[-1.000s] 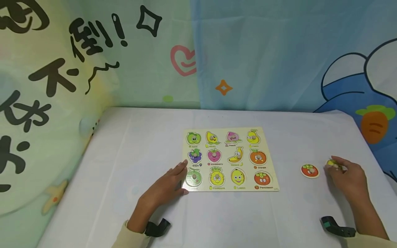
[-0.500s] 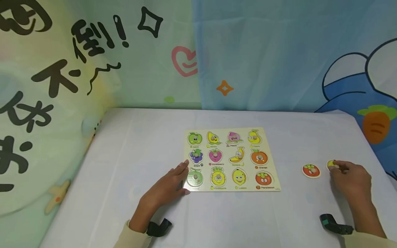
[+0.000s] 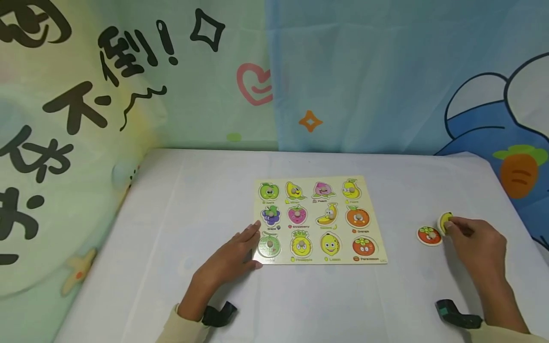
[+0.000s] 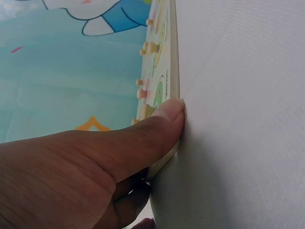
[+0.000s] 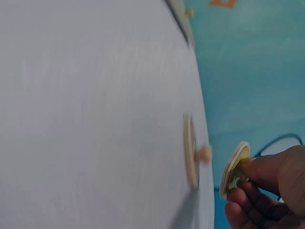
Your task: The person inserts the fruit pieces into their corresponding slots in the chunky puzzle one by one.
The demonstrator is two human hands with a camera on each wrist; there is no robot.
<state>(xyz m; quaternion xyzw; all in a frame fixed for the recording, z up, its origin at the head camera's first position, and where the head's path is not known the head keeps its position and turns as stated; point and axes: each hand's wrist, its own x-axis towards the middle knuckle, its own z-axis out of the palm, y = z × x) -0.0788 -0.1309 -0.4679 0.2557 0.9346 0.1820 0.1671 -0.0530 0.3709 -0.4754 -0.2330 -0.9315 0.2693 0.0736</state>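
In the head view, a pale yellow fruit puzzle board (image 3: 377, 214) lies flat on the table. My left hand (image 3: 231, 255) holds its near left corner, thumb at the front edge and fingers along the left side. Up close in the left wrist view, the thumb (image 4: 167, 112) presses the board's edge (image 4: 174, 57). My right hand (image 3: 480, 243) pinches a yellow fruit puzzle piece (image 3: 443, 223) between thumb and fingers. In the right wrist view, this piece (image 5: 233, 169) is tilted and raised off the cloth. Just left of it lies a red fruit puzzle piece (image 3: 429, 236) with a green top.
A white cloth (image 3: 206, 200) covers the table. Rows of fruit pictures fill the board, and small wooden knobs (image 4: 152, 47) stand up from it. The red piece also has a knob (image 5: 205, 154). Behind the table hangs a printed backdrop (image 3: 364, 71).
My right hand takes hold of the yellow piece, turns it and carries it slightly left toward the red piece. The left hand and the board stay in place.
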